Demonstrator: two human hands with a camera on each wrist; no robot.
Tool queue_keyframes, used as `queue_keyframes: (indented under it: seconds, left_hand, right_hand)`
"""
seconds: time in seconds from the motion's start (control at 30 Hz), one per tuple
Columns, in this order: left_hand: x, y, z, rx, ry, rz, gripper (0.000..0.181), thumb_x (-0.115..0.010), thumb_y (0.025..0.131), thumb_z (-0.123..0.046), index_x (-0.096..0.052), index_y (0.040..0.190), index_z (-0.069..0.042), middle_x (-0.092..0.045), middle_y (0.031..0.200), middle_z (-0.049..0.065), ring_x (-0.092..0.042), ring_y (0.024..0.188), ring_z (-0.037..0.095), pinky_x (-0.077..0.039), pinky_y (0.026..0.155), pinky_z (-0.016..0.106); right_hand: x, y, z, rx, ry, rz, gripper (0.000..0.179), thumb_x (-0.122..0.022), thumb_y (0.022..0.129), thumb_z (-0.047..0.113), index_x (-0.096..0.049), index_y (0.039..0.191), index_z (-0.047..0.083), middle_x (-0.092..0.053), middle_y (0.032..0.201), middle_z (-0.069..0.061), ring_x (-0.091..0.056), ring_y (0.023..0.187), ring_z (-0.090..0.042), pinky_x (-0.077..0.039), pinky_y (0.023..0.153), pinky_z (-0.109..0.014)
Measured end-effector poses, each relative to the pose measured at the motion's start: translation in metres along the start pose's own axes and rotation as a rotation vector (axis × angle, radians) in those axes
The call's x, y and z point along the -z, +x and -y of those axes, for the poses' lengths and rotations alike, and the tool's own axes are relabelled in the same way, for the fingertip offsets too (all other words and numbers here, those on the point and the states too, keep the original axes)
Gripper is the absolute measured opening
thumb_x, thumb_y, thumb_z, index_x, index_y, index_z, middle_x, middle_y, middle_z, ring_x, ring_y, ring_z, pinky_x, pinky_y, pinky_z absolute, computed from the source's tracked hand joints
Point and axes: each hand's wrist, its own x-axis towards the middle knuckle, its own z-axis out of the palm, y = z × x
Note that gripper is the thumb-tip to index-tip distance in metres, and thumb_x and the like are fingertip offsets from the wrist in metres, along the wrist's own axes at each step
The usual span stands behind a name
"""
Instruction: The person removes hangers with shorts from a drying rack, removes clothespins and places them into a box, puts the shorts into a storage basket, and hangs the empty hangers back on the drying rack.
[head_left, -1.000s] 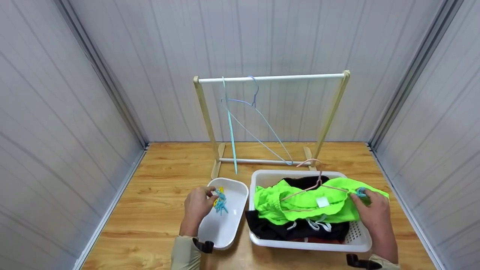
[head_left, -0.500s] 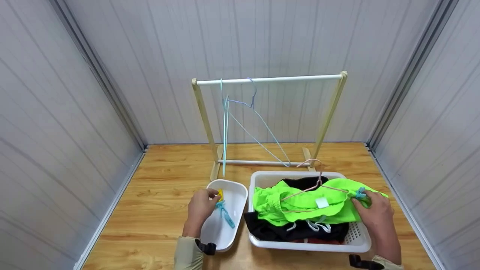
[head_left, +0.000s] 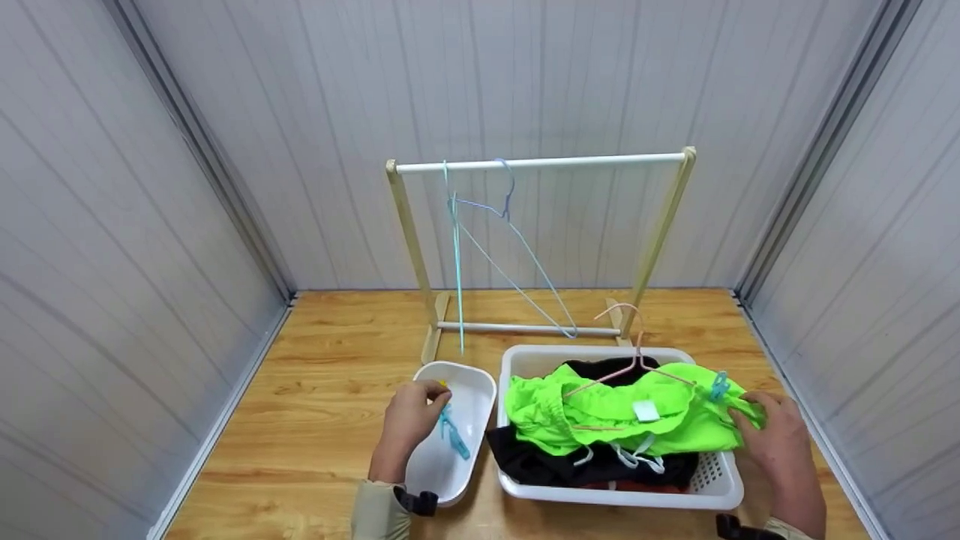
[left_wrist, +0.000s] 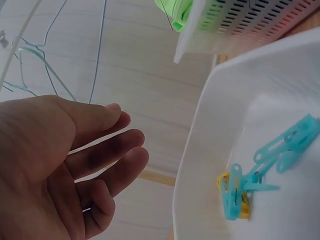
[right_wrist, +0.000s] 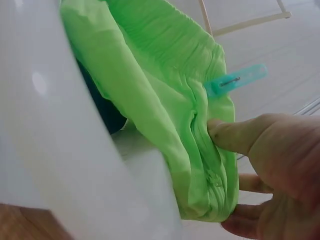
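Bright green shorts [head_left: 630, 409] with white drawstrings lie on top of the laundry basket, a pink hanger [head_left: 639, 352] at their waistband. A blue clothespin [head_left: 719, 385] is clipped at the right end of the waistband. Just beyond it, my right hand [head_left: 780, 431] pinches the green fabric, thumb in front and fingers behind in the right wrist view. My left hand [head_left: 411, 414] hovers over the left edge of a white tray [head_left: 469, 480], fingers loosely bent, nothing visible in them. Inside the tray lie blue clothespins [left_wrist: 287, 142] and a yellow clothespin [left_wrist: 245, 205].
The white basket [head_left: 622, 497] also holds black clothing [head_left: 540, 457] and something red underneath. Behind stands a rack with a white bar [head_left: 592, 161] and wooden legs [head_left: 660, 232]. A light-blue hanger [head_left: 458, 277] and a purple-blue hanger [head_left: 529, 255] hang from it. Panel walls enclose the wooden floor.
My right hand has let go of the blue clothespin and shifted right onto the green fabric. My left hand has drawn off the clothespins, which now lie lower in the tray.
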Motion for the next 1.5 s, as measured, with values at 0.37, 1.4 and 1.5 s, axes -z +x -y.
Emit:
queue_keyframes:
  seconds: [0.37, 1.4, 1.5]
  left_hand:
    - [-0.006, -0.012, -0.02, -0.224, 0.073, 0.005, 0.01, -0.069, 0.09, -0.017, -0.077, 0.09, -0.011, -0.068, 0.081, -0.007, -0.06, 0.075, 0.008, -0.05, 0.069, 0.031]
    - [0.001, -0.038, -0.109, -0.569, -0.028, 0.127, 0.009, -0.068, 0.092, -0.019, -0.077, 0.091, -0.018, -0.068, 0.086, -0.014, -0.057, 0.069, -0.003, -0.047, 0.063, 0.018]
    - [0.008, -0.043, -0.126, -0.653, -0.061, 0.029, 0.005, -0.071, 0.089, -0.016, -0.076, 0.092, -0.016, -0.069, 0.088, -0.011, -0.058, 0.071, -0.001, -0.047, 0.063, 0.017]
  right_hand:
    - [-0.001, -0.002, -0.018, 0.051, -0.109, -0.018, 0.015, -0.063, 0.091, 0.005, -0.052, 0.098, -0.001, -0.059, 0.089, -0.024, -0.051, 0.08, -0.041, -0.041, 0.063, -0.053]
    - [0.056, 0.027, 0.075, 0.325, 0.334, -0.772, 0.032, -0.085, 0.056, -0.016, -0.071, 0.084, -0.01, -0.062, 0.082, 0.019, -0.052, 0.073, 0.007, -0.04, 0.066, -0.008]
    - [0.064, 0.034, 0.094, 0.439, 0.347, -0.76, 0.034, -0.086, 0.054, -0.015, -0.071, 0.084, -0.01, -0.068, 0.078, -0.004, -0.052, 0.072, 0.004, -0.04, 0.066, -0.01]
